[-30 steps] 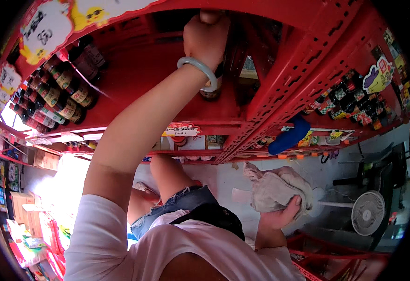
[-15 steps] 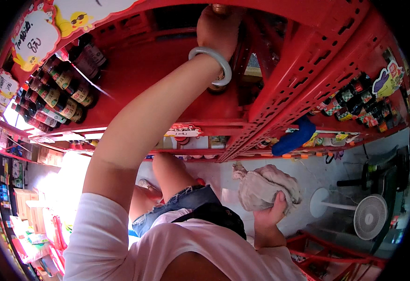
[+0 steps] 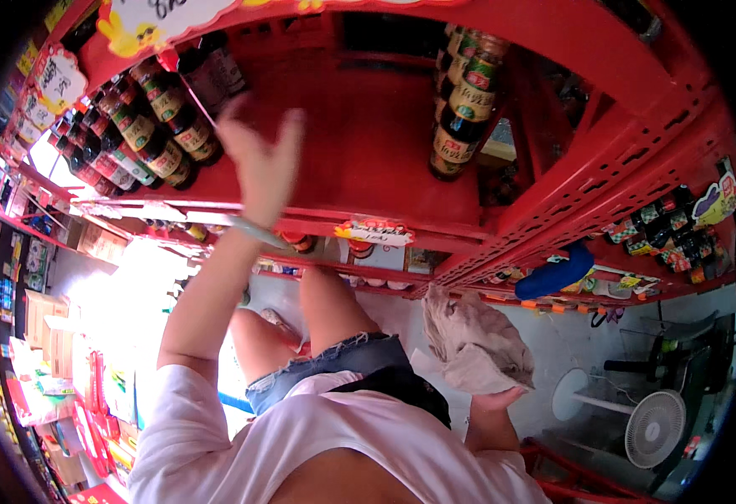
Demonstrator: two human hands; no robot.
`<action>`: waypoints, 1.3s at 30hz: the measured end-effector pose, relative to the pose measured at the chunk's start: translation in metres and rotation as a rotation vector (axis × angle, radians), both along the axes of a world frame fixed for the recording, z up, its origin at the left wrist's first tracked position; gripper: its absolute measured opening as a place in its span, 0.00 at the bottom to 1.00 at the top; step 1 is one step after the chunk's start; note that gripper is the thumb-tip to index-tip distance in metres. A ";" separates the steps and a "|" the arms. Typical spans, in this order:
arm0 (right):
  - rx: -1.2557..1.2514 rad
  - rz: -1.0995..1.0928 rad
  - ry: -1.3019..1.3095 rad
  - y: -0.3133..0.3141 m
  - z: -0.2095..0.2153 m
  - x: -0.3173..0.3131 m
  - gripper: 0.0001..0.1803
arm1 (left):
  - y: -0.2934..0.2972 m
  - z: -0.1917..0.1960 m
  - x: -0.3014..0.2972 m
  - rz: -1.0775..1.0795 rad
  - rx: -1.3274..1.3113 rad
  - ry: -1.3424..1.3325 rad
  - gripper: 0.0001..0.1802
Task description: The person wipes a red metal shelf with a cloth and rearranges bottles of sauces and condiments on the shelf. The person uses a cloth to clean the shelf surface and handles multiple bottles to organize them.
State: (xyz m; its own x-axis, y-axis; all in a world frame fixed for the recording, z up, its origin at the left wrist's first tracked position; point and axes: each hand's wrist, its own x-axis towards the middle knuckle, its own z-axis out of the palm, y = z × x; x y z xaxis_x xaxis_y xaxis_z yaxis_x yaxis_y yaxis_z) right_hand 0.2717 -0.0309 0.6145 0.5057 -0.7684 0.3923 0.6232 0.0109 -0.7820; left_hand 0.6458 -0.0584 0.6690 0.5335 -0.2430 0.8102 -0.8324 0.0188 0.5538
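My left hand [image 3: 260, 161], a bracelet [image 3: 257, 233] on its wrist, is over the red shelf [image 3: 347, 134] with fingers apart and nothing in them. It is slightly blurred. Just left of it stand several dark sauce bottles [image 3: 170, 118] with cream labels, packed in rows. At the shelf's right end another row of dark sauce bottles [image 3: 468, 101] stands beside the upright, apart from my hand. Low on the right, my right hand [image 3: 499, 400] grips a crumpled greyish-beige cloth [image 3: 479, 343]; the cloth hides most of its fingers.
Price cards [image 3: 374, 232] hang along the shelf edge. A perforated red upright [image 3: 578, 185] divides this shelf from the right one, where more bottles [image 3: 670, 227] stand. A blue object [image 3: 557, 273] is below. A white fan [image 3: 655, 428] stands at right; cardboard boxes [image 3: 44, 323] at left.
My left hand has left the bottle at the shelf's right end and swung left toward the other bottles. The row at the right end now shows fully. The cloth has shifted and hangs looser.
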 end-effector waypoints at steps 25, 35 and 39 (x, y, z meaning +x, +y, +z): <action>-0.160 0.547 0.219 0.036 -0.056 0.030 0.40 | 0.125 -0.024 0.198 0.143 0.137 0.250 0.40; 0.009 0.340 0.229 0.044 0.009 0.096 0.45 | 0.102 -0.018 0.125 0.034 0.200 0.225 0.36; -0.297 -0.015 -0.014 0.027 0.040 0.165 0.38 | 0.085 -0.005 0.079 -0.093 0.215 0.232 0.33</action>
